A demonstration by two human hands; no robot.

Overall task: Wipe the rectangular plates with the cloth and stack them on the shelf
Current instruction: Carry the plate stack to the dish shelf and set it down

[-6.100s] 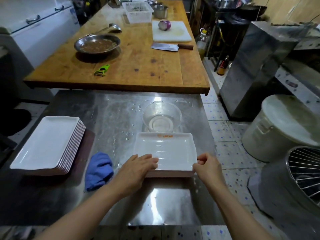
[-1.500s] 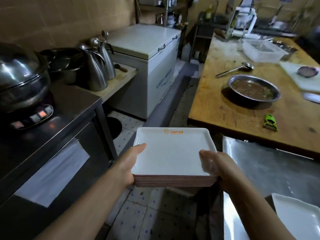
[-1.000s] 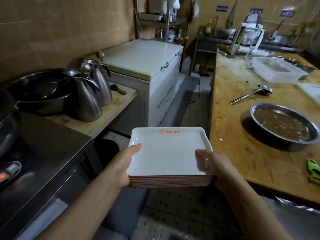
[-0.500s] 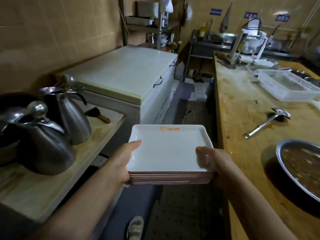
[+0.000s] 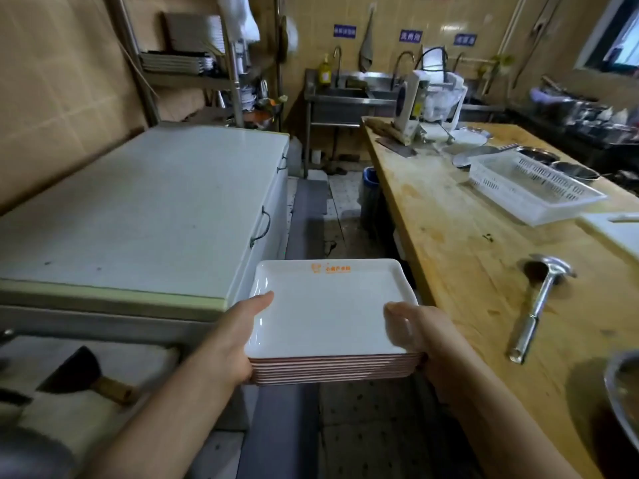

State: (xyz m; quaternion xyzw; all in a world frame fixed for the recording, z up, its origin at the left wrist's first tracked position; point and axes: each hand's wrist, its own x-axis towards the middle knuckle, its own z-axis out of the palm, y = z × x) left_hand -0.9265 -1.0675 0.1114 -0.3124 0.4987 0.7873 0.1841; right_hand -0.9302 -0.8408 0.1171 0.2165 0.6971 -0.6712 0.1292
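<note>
We grip the stack of rectangular plates level at chest height, left hand and right hand clasping opposite short sides, while the shelf, seemingly already holding plates, stands far off at eleven o'clock.

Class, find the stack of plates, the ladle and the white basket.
stack of plates [image 5: 328,309], head view, top plate's flat middle
ladle [image 5: 534,311], head view, handle
white basket [image 5: 529,191], head view, slotted floor
</note>
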